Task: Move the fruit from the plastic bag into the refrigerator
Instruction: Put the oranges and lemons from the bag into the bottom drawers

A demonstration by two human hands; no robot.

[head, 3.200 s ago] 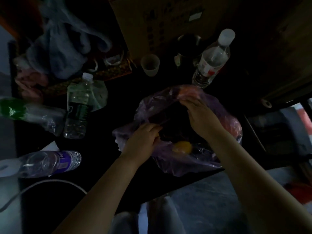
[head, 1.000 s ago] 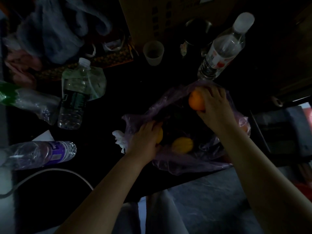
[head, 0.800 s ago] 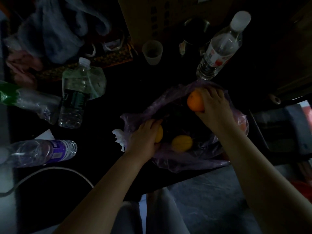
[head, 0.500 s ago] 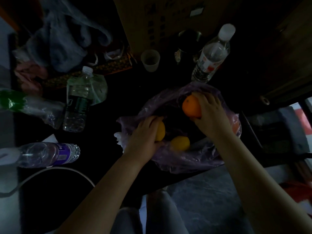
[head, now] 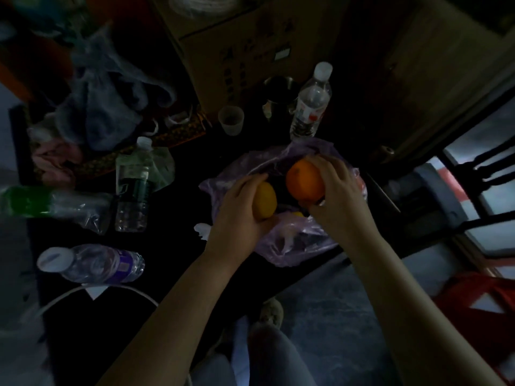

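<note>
A crumpled purple plastic bag (head: 292,246) lies open near the front edge of the dark table (head: 178,246). My left hand (head: 239,215) grips a yellow fruit (head: 265,200) just above the bag's left side. An orange (head: 305,179) is held in my right hand (head: 338,196) over the bag's middle. Between my hands, a sliver of another yellow fruit (head: 298,214) shows inside the bag. No refrigerator is in view.
Several water bottles stand or lie on the table: one upright (head: 310,104) behind the bag, one (head: 132,188) to the left, one lying (head: 94,264) at the front left. A plastic cup (head: 230,119), a cardboard box (head: 239,43) and grey bags (head: 106,107) crowd the back.
Both hands went into the bag, each closed on a fruit and lifted it up. The yellow fruit left in the bag is now mostly hidden.
</note>
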